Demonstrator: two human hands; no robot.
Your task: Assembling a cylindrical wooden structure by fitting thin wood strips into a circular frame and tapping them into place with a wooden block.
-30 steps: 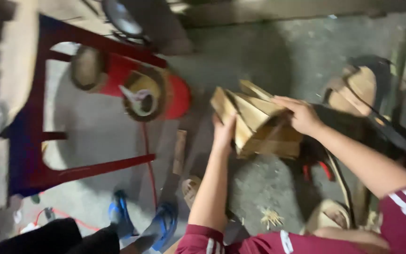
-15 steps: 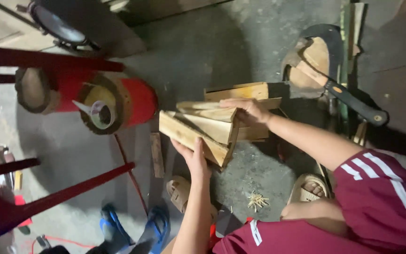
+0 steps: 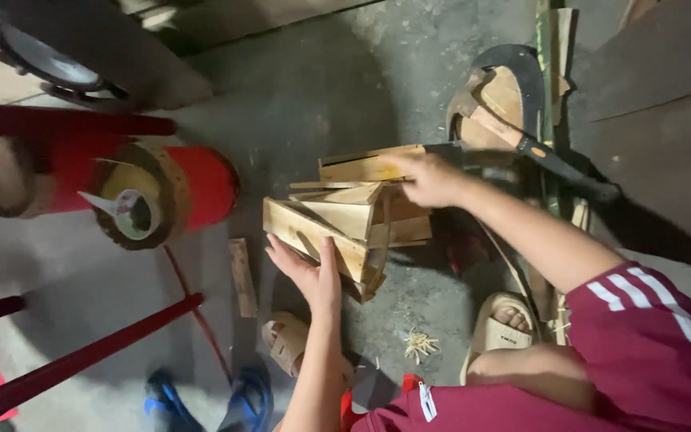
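Here, wood stack [image 3: 353, 216] between hands; left hand [image 3: 309, 276] flat-fingered against it, right hand [image 3: 429, 178] seemingly grasping top.

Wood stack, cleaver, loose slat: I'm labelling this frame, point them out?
wood stack [image 3: 337, 216], head view, top board's face.
cleaver [image 3: 557, 164], head view, dark handle.
loose slat [image 3: 242, 276], head view, its middle.

One small white rectangular label [image 3: 427, 402] with faint print sits on the maroon shirt's [image 3: 521, 408] lower edge; no packages, signs or screens show.
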